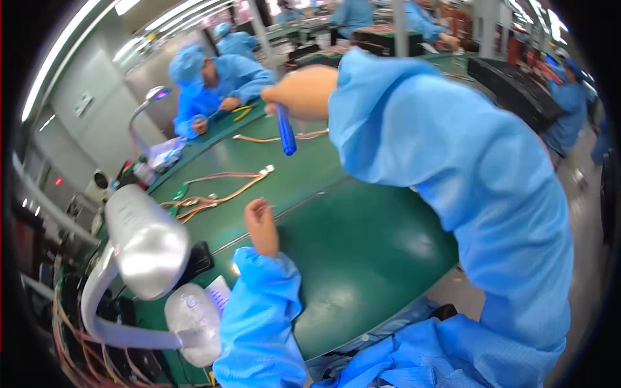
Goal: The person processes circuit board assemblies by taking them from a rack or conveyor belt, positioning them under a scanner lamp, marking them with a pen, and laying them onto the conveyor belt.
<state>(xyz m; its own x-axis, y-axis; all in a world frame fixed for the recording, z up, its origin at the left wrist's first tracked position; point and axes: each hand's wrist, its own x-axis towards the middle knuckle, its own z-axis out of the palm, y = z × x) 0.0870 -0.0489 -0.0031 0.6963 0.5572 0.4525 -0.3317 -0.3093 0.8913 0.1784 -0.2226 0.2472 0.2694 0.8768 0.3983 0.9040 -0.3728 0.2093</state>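
Observation:
My right hand (301, 92) is raised over the far part of the green table, its fingers wrapped round a blue pen-like tool (286, 132). The tool points downward, with its lower end free in the air; its exact kind does not show. Low over the table on the left is my left hand (261, 227), with its fingers curled in. Whether something small sits between those fingers I cannot make out. Beyond it lies a bundle of thin coloured wires (204, 202) with a white connector (266, 171) at one end.
A white desk lamp (145, 242) stands close on my left, beside loose cables (81, 330). Another wire (249, 138) lies farther off on the green table (362, 252). Across it, a co-worker in blue (223, 81) leans over the surface near yellow-handled pliers (242, 113).

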